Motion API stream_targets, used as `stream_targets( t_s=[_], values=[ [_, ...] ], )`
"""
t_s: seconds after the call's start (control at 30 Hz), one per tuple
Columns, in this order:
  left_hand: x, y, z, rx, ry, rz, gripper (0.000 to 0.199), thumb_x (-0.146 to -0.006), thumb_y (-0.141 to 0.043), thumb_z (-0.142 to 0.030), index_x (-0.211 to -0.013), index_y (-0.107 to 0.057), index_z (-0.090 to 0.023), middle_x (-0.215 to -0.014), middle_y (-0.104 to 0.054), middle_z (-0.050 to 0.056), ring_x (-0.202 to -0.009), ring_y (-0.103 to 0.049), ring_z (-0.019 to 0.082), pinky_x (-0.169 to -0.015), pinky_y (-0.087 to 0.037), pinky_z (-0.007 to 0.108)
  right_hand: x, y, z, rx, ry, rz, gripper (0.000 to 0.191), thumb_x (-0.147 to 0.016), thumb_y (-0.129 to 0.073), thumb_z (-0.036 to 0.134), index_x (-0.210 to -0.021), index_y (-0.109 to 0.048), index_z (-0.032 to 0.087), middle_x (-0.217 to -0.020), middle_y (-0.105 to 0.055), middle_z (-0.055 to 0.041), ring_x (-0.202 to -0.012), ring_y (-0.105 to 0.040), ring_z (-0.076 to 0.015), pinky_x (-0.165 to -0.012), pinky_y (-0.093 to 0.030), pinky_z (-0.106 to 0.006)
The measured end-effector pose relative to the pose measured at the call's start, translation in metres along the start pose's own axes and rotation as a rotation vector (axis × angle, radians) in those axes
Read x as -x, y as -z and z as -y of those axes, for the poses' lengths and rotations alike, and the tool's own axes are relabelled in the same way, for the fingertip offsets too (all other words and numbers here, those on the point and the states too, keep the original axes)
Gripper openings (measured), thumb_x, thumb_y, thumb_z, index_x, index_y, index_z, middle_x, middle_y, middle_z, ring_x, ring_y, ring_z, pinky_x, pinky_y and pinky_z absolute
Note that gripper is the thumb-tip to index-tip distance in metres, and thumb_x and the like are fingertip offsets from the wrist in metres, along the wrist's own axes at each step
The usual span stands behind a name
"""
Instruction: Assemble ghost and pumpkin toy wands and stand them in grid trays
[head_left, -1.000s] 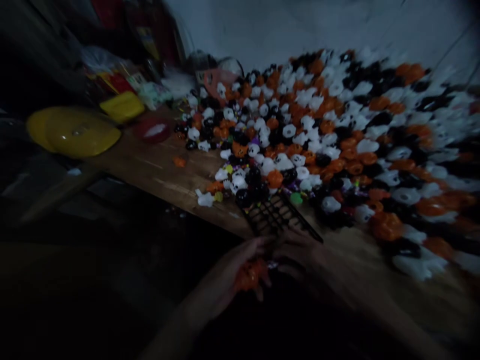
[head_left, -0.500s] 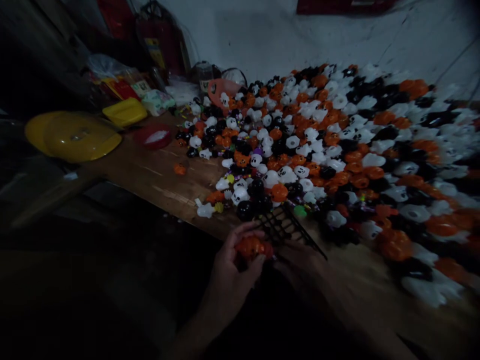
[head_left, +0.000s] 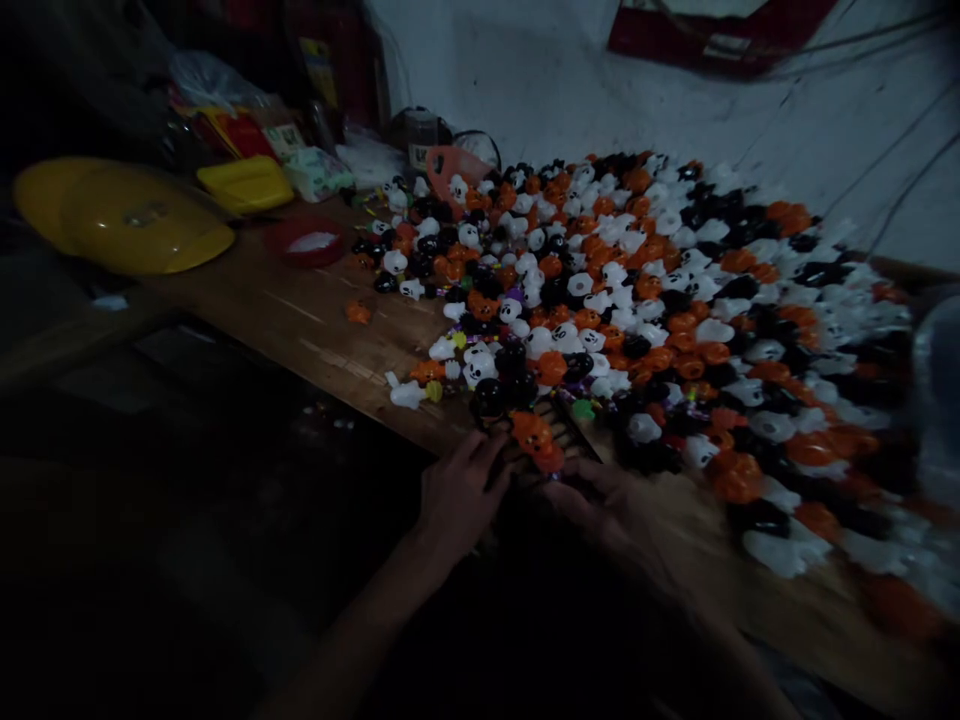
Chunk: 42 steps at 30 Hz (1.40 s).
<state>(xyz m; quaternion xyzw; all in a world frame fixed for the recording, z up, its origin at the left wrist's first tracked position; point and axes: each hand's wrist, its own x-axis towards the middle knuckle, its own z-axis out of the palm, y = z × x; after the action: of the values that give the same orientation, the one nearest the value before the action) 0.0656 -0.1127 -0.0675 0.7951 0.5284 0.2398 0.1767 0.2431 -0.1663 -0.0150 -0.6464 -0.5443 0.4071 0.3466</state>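
An orange pumpkin piece (head_left: 534,436) with a redder end lies on a black slotted rack (head_left: 576,432) at the table's front edge. My left hand (head_left: 465,492) is just left of the rack, its fingers bent over the rack's edge; what they hold, if anything, is hidden. At the lower right end of the orange piece, my right hand (head_left: 600,505) has thumb and fingers closed around that end. Dim light blurs the fingertips of both hands.
A large heap of white ghost, black and orange pieces (head_left: 615,300) covers the table (head_left: 292,340) behind and to the right. At the left are a yellow cap (head_left: 142,220), a yellow box (head_left: 246,185) and a red dish (head_left: 304,243). A clear container (head_left: 937,400) stands far right.
The orange piece has gone from my left hand's grasp onto the rack. My left hand has moved off it, and my right hand is now at its lower end. The view has shifted.
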Motion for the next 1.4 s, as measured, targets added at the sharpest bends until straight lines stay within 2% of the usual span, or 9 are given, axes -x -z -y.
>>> stream_targets(
  t_s=[0.1, 0.2, 0.27, 0.4, 0.57, 0.77, 0.9, 1.0, 1.4],
  values=[
    [-0.002, -0.005, -0.007, -0.125, 0.026, 0.059, 0.031, -0.09, -0.045, -0.03, -0.119, -0.056, -0.024, -0.115, -0.061, 0.004, -0.088, -0.065, 0.021, -0.072, -0.053, 0.034, 0.001, -0.005, 0.001, -0.059, 0.014, -0.092, 0.024, -0.082, -0.06, 0.039, -0.093, -0.067, 0.019, -0.074, -0.068, -0.0012, -0.065, -0.062, -0.0177, -0.058, -0.048, -0.025],
    [0.005, -0.006, -0.008, -0.092, 0.037, 0.061, 0.027, -0.092, -0.043, -0.027, -0.114, -0.058, -0.022, -0.113, -0.063, 0.003, -0.094, -0.063, 0.019, -0.079, -0.051, 0.032, -0.005, -0.018, -0.007, -0.053, 0.108, -0.189, 0.023, -0.082, -0.06, 0.035, -0.096, -0.067, 0.019, -0.086, -0.069, -0.0037, -0.074, -0.063, -0.0187, -0.065, -0.049, -0.027],
    [0.011, -0.006, -0.008, -0.074, 0.053, 0.056, 0.024, -0.091, -0.045, -0.024, -0.111, -0.058, -0.022, -0.111, -0.063, 0.002, -0.097, -0.063, 0.017, -0.081, -0.05, 0.029, -0.013, -0.029, -0.013, -0.051, 0.167, -0.252, 0.022, -0.082, -0.06, 0.034, -0.095, -0.067, 0.018, -0.087, -0.069, -0.0043, -0.076, -0.062, -0.0189, -0.068, -0.049, -0.028],
    [0.017, -0.007, -0.007, 0.006, 0.148, 0.009, 0.023, -0.085, -0.057, -0.024, -0.108, -0.056, -0.024, -0.105, -0.065, 0.0, -0.091, -0.063, 0.017, -0.073, -0.049, 0.029, -0.027, -0.048, -0.021, -0.089, 0.195, -0.352, 0.018, -0.081, -0.062, 0.033, -0.089, -0.069, 0.018, -0.081, -0.068, -0.0023, -0.071, -0.06, -0.0171, -0.065, -0.048, -0.028],
    [0.015, -0.009, -0.003, 0.076, 0.191, -0.032, 0.028, -0.083, -0.06, -0.026, -0.11, -0.055, -0.026, -0.11, -0.062, 0.0, -0.092, -0.063, 0.017, -0.072, -0.048, 0.027, -0.028, -0.06, -0.022, -0.051, 0.166, -0.33, 0.016, -0.08, -0.064, 0.032, -0.087, -0.07, 0.019, -0.084, -0.069, -0.0024, -0.076, -0.062, -0.0178, -0.07, -0.048, -0.028],
    [0.013, -0.01, -0.001, 0.082, 0.184, -0.018, 0.028, -0.083, -0.059, -0.024, -0.11, -0.056, -0.03, -0.11, -0.063, -0.003, -0.09, -0.064, 0.017, -0.072, -0.049, 0.028, -0.028, -0.064, -0.029, 0.175, 0.271, -0.373, 0.013, -0.081, -0.064, 0.03, -0.087, -0.07, 0.019, -0.084, -0.069, -0.0034, -0.074, -0.061, -0.0168, -0.069, -0.047, -0.027],
    [0.01, -0.006, -0.003, 0.094, 0.18, -0.002, 0.028, -0.083, -0.059, -0.025, -0.111, -0.056, -0.03, -0.114, -0.061, -0.004, -0.093, -0.065, 0.017, -0.073, -0.051, 0.029, -0.026, -0.058, -0.03, 0.083, 0.182, -0.405, 0.017, -0.078, -0.066, 0.034, -0.079, -0.069, 0.017, -0.072, -0.067, -0.0017, -0.063, -0.058, -0.0157, -0.058, -0.045, -0.026],
    [0.009, -0.003, -0.004, 0.082, 0.178, 0.022, 0.024, -0.084, -0.058, -0.027, -0.108, -0.058, -0.03, -0.111, -0.062, -0.005, -0.089, -0.065, 0.017, -0.07, -0.051, 0.03, -0.023, -0.054, -0.029, 0.059, 0.136, -0.388, 0.02, -0.078, -0.067, 0.036, -0.076, -0.068, 0.016, -0.069, -0.065, -0.0018, -0.062, -0.057, -0.0156, -0.057, -0.044, -0.026],
    [0.012, -0.001, -0.005, 0.067, 0.132, 0.022, 0.025, -0.083, -0.058, -0.03, -0.107, -0.06, -0.027, -0.11, -0.062, -0.004, -0.087, -0.065, 0.016, -0.067, -0.051, 0.028, -0.025, -0.054, -0.031, 0.159, 0.256, -0.344, 0.017, -0.079, -0.065, 0.034, -0.083, -0.071, 0.019, -0.076, -0.07, -0.0019, -0.068, -0.062, -0.0173, -0.061, -0.048, -0.027]
  ],
)
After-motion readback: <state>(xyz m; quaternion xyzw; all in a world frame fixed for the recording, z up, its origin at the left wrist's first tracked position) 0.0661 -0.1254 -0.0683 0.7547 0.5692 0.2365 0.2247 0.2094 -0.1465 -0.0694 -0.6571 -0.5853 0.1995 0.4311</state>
